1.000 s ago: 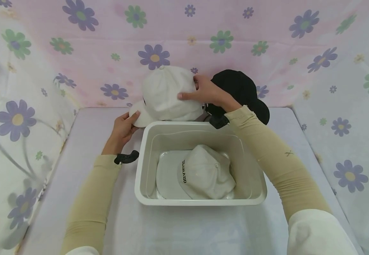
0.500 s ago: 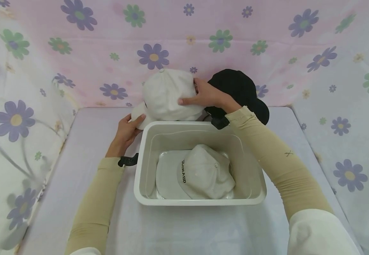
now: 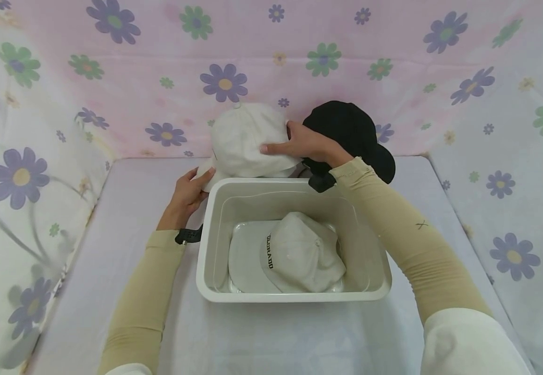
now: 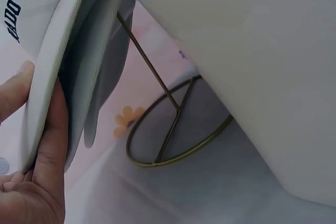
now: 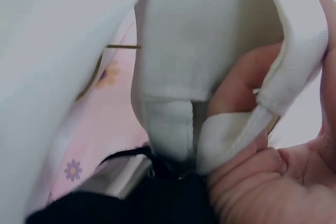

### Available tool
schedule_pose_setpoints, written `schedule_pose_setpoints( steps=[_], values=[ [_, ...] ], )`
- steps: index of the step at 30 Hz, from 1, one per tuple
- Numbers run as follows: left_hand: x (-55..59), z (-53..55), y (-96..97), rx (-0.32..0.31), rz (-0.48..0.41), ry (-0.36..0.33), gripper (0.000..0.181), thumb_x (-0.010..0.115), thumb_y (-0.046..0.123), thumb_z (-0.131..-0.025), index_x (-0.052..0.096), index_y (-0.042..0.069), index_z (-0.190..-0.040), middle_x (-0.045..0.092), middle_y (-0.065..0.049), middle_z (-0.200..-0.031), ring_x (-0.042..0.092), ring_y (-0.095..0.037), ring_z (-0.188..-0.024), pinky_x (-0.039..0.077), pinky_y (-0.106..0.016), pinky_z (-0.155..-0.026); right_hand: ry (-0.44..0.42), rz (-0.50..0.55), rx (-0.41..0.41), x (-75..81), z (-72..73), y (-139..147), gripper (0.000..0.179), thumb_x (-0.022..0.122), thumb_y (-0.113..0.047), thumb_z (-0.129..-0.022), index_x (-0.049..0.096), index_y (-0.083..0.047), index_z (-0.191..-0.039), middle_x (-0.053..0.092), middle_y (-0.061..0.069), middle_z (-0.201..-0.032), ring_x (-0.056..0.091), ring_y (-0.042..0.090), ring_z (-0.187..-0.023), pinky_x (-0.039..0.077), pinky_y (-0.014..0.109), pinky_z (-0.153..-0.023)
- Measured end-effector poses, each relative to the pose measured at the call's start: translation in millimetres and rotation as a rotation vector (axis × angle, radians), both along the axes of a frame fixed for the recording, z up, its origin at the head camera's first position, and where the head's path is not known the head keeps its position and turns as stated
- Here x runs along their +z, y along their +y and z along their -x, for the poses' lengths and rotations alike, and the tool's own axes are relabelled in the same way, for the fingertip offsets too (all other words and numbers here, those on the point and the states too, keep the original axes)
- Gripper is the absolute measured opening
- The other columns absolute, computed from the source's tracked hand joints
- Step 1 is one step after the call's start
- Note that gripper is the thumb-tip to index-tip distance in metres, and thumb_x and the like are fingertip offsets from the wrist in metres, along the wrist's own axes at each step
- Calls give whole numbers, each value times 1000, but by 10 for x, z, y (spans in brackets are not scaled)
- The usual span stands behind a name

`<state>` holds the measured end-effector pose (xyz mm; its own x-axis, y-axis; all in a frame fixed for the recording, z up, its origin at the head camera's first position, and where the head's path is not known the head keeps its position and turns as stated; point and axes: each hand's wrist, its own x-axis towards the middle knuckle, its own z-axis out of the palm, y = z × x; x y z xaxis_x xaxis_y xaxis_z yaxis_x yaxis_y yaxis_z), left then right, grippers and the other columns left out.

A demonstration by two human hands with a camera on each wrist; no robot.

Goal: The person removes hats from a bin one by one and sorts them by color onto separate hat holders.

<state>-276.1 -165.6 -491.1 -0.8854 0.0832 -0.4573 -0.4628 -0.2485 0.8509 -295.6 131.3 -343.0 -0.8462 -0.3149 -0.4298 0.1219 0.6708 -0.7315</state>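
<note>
Both hands grip a white baseball cap behind the bin. My left hand pinches its brim between thumb and fingers, below dark lettering. More pale brims lie layered just behind that one in the left wrist view. My right hand grips the back edge, thumb outside the crown and fingers tucked inside, beside the strap. A wire stand with a round base shows under the caps. Another white cap, lettered on its front, lies in the beige bin, brim to the left.
A black cap stands at the back right, close beside my right hand. The bin's back rim lies directly in front of the held cap. Flower-patterned cloth encloses the table at the back and sides.
My left hand has shifted slightly right with the brim, and the held cap's crown has sunk a little. My right hand keeps its grip, a touch lower. The cap in the bin stays put.
</note>
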Motion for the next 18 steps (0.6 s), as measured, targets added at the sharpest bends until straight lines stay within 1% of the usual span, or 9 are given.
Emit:
schedule_pose_setpoints(
  steps=[3,8,11,14,16,18],
  values=[
    [-12,-11,4,-8,21,-4,78,68,25,-98,26,8,-161,50,-7,-127,56,-20,-118,56,-16,-73,-26,15,-16,-7,-6,-4,107,74,-50,-89,10,-4,-162,32,14,-159,41,23,-137,37,40,-117],
    [-24,-31,12,-11,47,2,77,67,26,-99,27,9,-161,45,-13,-140,56,-17,-113,56,-15,-75,-79,31,-49,-13,8,-18,103,76,-49,-88,17,-3,-159,38,13,-153,43,24,-132,39,39,-115],
    [-35,-44,12,-13,70,14,78,68,28,-98,27,10,-161,44,-14,-142,59,-13,-105,56,-15,-74,-112,39,-73,-8,19,-31,101,76,-48,-88,20,-2,-157,40,12,-150,44,24,-131,39,39,-114],
    [-54,-50,12,-20,82,16,78,68,28,-98,26,10,-162,46,-13,-138,59,-9,-96,55,-15,-72,-116,30,-79,-15,26,-30,103,77,-49,-87,20,-1,-157,40,13,-151,45,24,-131,40,39,-114],
    [-57,-47,8,-30,91,17,79,68,28,-98,25,10,-162,46,-13,-138,59,-9,-95,55,-15,-72,-102,1,-63,-28,34,-17,106,77,-50,-86,18,-1,-158,37,14,-154,44,23,-132,40,38,-114],
    [-45,-37,2,-50,122,31,79,67,29,-99,24,9,-162,44,-16,-142,59,-9,-96,55,-15,-72,-81,-49,-34,-28,42,3,106,77,-51,-86,17,0,-158,36,15,-154,43,24,-131,39,38,-114]
  ],
)
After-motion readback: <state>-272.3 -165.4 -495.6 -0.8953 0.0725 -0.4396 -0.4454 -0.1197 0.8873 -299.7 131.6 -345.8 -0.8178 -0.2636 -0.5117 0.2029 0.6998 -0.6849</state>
